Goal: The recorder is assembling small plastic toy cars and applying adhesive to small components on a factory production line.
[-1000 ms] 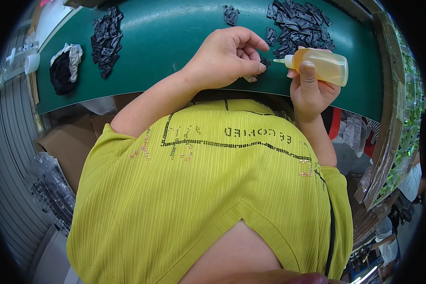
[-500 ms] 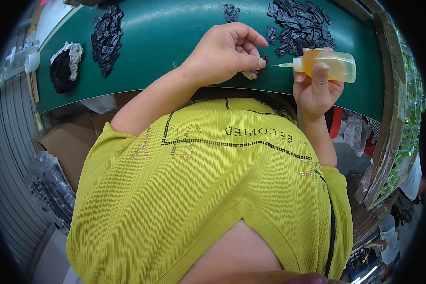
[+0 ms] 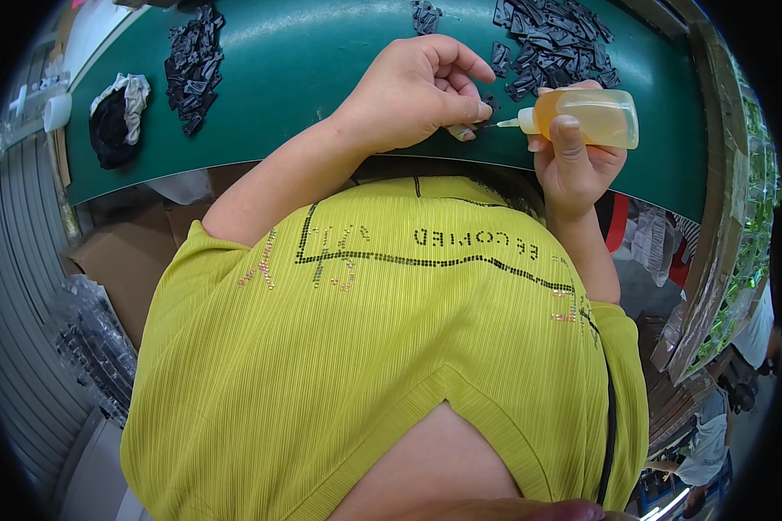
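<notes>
My left hand [image 3: 426, 91] is closed, pinching a small black plastic part [image 3: 490, 106] between thumb and fingers; most of the part is hidden by them. In my right hand [image 3: 578, 156] lies a clear squeeze bottle [image 3: 613, 117] with yellowish liquid and a thin needle tip, tilted onto its side. My fingers wrap round the bottle, thumb on the near side. The needle tip points left and reaches the edge of the black part; whether it touches I cannot tell.
On the green table [image 3: 304, 69], a large pile of black plastic parts [image 3: 552, 43] lies far right, a smaller group [image 3: 426, 17] far middle, another pile [image 3: 194, 69] at left. A black-and-white cloth bundle [image 3: 120, 122] sits at the left edge. Cardboard-edged stacks [image 3: 712, 174] stand at right.
My right hand has brought the bottle left, so its needle tip is now at the black part. My left hand has stayed nearly in place, still pinching the part.
</notes>
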{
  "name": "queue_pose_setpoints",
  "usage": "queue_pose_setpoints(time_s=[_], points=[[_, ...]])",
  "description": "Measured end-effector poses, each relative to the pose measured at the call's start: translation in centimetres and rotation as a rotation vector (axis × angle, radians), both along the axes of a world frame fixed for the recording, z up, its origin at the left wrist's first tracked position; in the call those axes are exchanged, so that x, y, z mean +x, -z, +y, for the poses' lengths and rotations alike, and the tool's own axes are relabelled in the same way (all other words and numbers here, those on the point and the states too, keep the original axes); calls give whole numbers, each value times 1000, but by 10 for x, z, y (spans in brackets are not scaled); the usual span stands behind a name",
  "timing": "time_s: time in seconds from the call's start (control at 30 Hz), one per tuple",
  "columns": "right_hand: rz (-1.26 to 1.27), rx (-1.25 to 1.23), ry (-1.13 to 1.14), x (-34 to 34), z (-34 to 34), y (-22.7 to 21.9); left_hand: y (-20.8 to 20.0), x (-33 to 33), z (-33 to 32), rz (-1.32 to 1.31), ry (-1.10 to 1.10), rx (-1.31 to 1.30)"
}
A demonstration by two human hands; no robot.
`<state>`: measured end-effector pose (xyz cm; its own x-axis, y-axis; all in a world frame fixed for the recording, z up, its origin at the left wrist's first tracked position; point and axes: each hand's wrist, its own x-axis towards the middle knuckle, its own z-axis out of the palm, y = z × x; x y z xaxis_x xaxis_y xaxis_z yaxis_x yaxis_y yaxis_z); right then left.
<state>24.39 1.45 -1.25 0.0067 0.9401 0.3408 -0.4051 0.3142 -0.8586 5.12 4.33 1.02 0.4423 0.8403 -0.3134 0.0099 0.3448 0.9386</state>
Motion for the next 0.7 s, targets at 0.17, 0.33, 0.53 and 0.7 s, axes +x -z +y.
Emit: queue_pose_setpoints(time_s=[0.17, 0.33, 0.53, 0.7], points=[[-170, 16, -20, 1, -1, 1, -2, 1, 0, 6, 5, -4], [99, -106, 82, 8, 7, 5, -1, -1, 1, -13, -73, -5], [337, -182, 92, 12, 13, 4, -7, -10, 23, 427, -285, 595], [333, -162, 75, 12, 12, 7, -57, 19, 32, 912, 73, 827]])
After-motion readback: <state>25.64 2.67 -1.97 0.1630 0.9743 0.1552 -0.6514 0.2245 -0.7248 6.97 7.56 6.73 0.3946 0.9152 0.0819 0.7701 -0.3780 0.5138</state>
